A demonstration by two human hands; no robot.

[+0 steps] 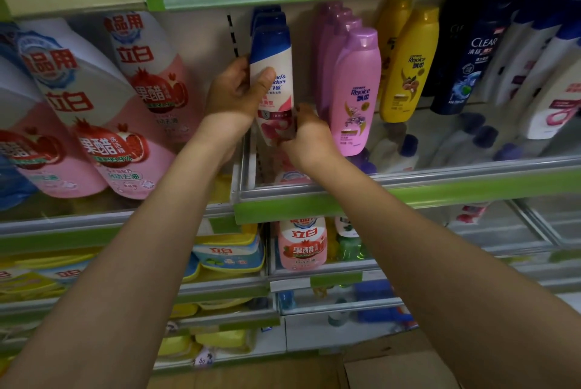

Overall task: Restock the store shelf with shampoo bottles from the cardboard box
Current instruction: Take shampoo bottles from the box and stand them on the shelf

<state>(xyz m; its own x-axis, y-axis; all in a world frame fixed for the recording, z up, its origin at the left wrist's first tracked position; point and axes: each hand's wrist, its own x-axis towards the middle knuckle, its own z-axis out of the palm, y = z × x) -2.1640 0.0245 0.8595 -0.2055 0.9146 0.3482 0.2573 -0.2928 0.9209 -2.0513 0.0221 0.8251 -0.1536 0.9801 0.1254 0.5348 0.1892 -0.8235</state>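
Head view looks down my two bare arms to a white shampoo bottle (273, 74) with a blue cap, which I hold upright at the front of the green-edged shelf (408, 190). My left hand (234, 94) wraps the bottle's upper half, thumb across the label and fingers curled behind. My right hand (306, 134) pinches the bottle's lower end, fingers bent around its base. More blue-capped bottles (267, 16) stand in a row straight behind this bottle. Just right of the bottle stands a row of pink bottles (356, 90), then yellow bottles (408, 65), then dark bottles (468, 55) farther right. Left of the bottle hang big pink and white refill bags (94, 112). Well below the bottle, at the bottom right corner, shows a bit of the cardboard box (396, 369)
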